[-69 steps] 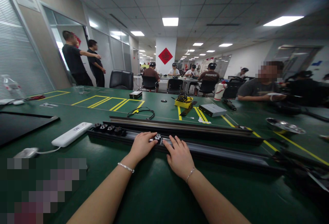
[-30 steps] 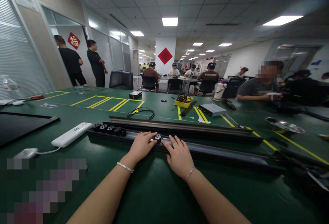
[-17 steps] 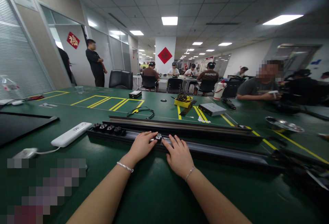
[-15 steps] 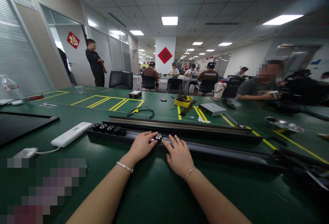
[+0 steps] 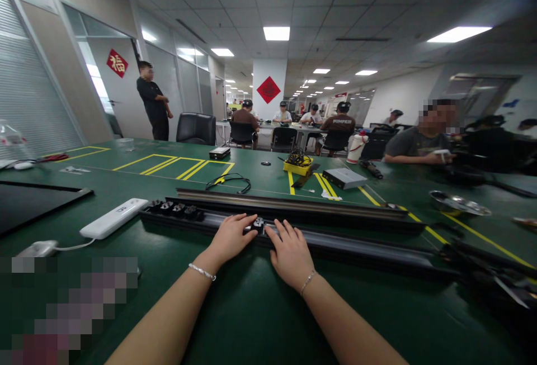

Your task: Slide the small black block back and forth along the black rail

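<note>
On the green table [image 5: 251,314], a small module [image 5: 259,223] sits in a long channel [image 5: 369,246]

Crosswise over the tabletop runs the black channel, a similar rail [image 5: 293,206] just behind it. I'd judge the channel stiff, smooth and awkward for its length, best held by both side walls at points well apart. At its middle, the left hand [image 5: 230,237] has its fingers close together, thumb and forefinger parted at the module's left side; the right hand [image 5: 293,256] has its fingers spread, the forefinger at the module's right. Whether either presses hard, I can't tell. The black-and-silver module looks light and rigid, probably best taken by opposite sides, sparing the metal parts on top. Four similar modules [image 5: 178,209] stand at the channel's left end.

Compared with a couple of seconds ago, only one standing person [image 5: 153,102] shows by the door [image 5: 121,102] instead of two; hands and module are practically unmoved.
</note>
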The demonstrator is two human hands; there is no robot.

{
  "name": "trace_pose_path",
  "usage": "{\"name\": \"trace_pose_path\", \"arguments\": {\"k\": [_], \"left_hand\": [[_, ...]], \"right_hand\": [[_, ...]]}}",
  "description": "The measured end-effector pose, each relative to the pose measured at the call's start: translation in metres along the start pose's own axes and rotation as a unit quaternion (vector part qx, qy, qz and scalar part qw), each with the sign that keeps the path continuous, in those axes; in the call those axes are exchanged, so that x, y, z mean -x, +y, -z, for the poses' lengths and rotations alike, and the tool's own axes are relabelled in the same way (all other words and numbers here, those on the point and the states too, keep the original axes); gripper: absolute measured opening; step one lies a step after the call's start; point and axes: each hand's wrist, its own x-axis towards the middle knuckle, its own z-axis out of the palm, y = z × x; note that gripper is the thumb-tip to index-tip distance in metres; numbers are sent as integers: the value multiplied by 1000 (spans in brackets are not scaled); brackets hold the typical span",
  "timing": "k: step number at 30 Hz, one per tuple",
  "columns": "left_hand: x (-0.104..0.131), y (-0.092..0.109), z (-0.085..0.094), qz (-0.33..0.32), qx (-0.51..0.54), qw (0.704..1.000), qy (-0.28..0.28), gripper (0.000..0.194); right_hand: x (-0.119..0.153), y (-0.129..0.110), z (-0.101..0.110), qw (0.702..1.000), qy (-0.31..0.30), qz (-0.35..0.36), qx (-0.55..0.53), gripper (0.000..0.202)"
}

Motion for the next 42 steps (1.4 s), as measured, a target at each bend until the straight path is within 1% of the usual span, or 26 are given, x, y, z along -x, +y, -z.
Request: {"name": "trace_pose_path", "arguments": {"k": [20, 31, 42], "left_hand": [[0, -2, -1, 9, -4, 1000, -14, 50], [1, 0, -2, 13, -7, 1000, -11, 49], [1, -1, -3, 9, -10, 1000, -4, 50]], "right_hand": [[-2, 0, 2, 1000, -17, -4, -2, 55], [-9, 1, 2, 1000, -8, -1, -10, 53], [-9, 0, 0, 1000, 9, -5, -4, 51]]}}
